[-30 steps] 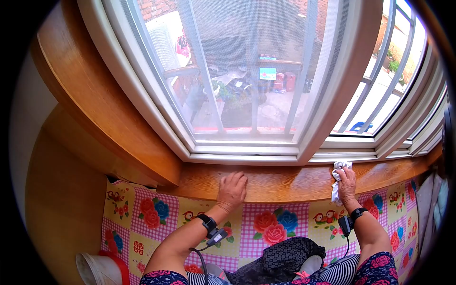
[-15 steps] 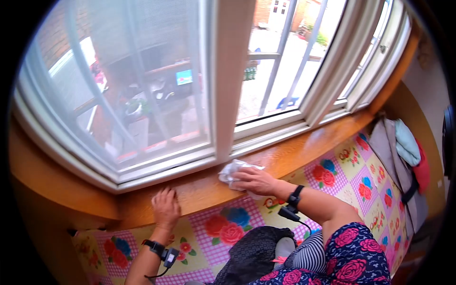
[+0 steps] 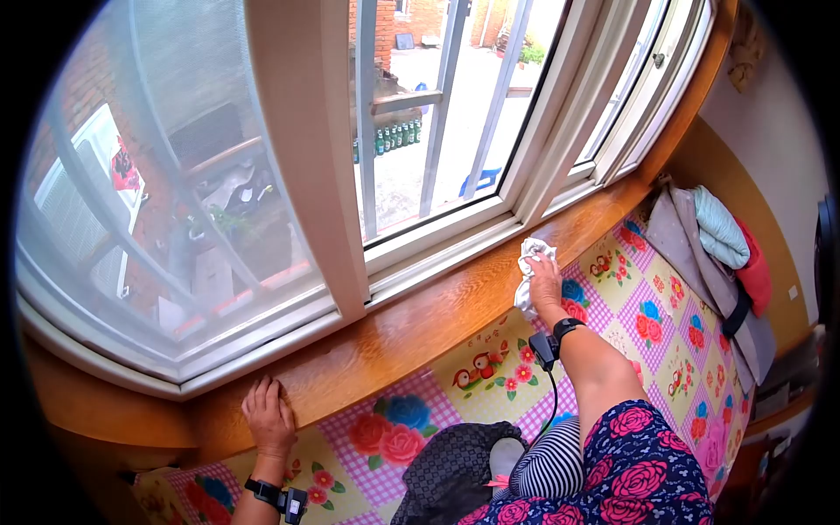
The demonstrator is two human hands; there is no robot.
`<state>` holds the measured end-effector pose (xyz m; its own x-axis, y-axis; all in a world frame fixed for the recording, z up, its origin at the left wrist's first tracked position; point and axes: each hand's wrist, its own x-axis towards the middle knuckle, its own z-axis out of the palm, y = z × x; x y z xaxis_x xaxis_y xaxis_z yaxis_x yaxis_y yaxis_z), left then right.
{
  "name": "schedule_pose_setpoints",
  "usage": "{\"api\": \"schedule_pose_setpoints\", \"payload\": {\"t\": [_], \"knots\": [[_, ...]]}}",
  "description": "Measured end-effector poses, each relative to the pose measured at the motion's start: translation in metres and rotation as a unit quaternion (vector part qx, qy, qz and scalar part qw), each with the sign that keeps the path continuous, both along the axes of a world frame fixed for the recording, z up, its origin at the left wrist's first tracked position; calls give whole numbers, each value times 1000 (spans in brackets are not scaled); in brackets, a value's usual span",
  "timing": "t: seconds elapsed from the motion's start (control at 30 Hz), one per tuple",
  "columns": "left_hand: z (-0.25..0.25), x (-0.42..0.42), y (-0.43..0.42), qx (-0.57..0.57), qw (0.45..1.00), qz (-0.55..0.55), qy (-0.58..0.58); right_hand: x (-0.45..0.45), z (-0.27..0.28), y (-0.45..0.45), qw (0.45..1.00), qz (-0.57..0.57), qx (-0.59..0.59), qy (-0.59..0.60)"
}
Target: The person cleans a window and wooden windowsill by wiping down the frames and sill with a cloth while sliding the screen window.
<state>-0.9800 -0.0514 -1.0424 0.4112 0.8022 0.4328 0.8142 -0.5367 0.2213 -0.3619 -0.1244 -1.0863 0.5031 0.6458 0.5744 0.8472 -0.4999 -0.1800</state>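
Note:
A crumpled white cloth (image 3: 530,271) is under the fingers of my right hand (image 3: 546,284), at the front edge of the varnished wooden windowsill (image 3: 420,319). My right fingers curl over the cloth, and part of it bunches out beyond them. Farther left, my left hand (image 3: 269,416) rests on the sill's front edge with its fingers laid out on the wood and nothing in them. Each wrist wears a black strap with a small device. The white window frame (image 3: 306,157) rises directly behind the sill.
Below the sill spreads a flowered, checked covering (image 3: 490,376). A dark patterned cloth (image 3: 455,464) lies by my striped leg. Folded bedding (image 3: 717,227) is piled at the right. Bars (image 3: 446,105) stand outside the window, with green bottles (image 3: 398,137) beyond.
My right hand has moved right along the sill with the cloth. The left hand still rests on the sill's edge. The view has shifted, showing more of the right side.

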Motion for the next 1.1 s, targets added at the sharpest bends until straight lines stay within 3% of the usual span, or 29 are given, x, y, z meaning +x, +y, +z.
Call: {"api": "schedule_pose_setpoints", "payload": {"t": [0.07,0.17,0.2,0.33,0.37,0.43,0.5,0.53,0.57,0.63,0.7,0.9,0.97,1.0,1.1], "knots": [[-3,-2,1,-10,1000,1,9,-3,-1,2,1000,5,5,-9],[-2,-4,0,-13,1000,-1,13,-8,12,15,993,50,-5,107],[-2,-3,0,-13,1000,-3,12,-9,19,23,981,98,39,166],[-4,-4,2,-14,1000,-2,12,-31,49,60,961,109,205,148],[-7,-5,2,-11,1000,-2,11,-30,44,71,959,121,217,137],[-7,-6,2,-9,1000,-2,10,-39,17,96,944,75,233,222],[-4,-4,2,-10,1000,-6,8,-64,18,106,966,149,76,197],[-5,-2,2,-9,1000,-5,6,-95,28,110,939,276,90,181],[-5,-3,1,-9,1000,-4,4,-133,45,110,932,348,32,96],[-4,-4,2,-12,1000,-4,4,-186,67,109,845,518,-29,127],[-3,-4,0,-22,1000,-3,2,-206,78,117,780,625,-34,-13],[-5,-5,1,-31,1000,0,1,-119,63,94,900,421,-39,-100],[-6,-4,1,-30,1000,4,4,-73,49,69,952,302,-48,-5],[-7,-4,1,-28,1000,6,5,-47,35,55,973,226,-44,-27],[-13,-7,2,-23,1000,6,11,26,5,14,996,75,-31,35]]}}
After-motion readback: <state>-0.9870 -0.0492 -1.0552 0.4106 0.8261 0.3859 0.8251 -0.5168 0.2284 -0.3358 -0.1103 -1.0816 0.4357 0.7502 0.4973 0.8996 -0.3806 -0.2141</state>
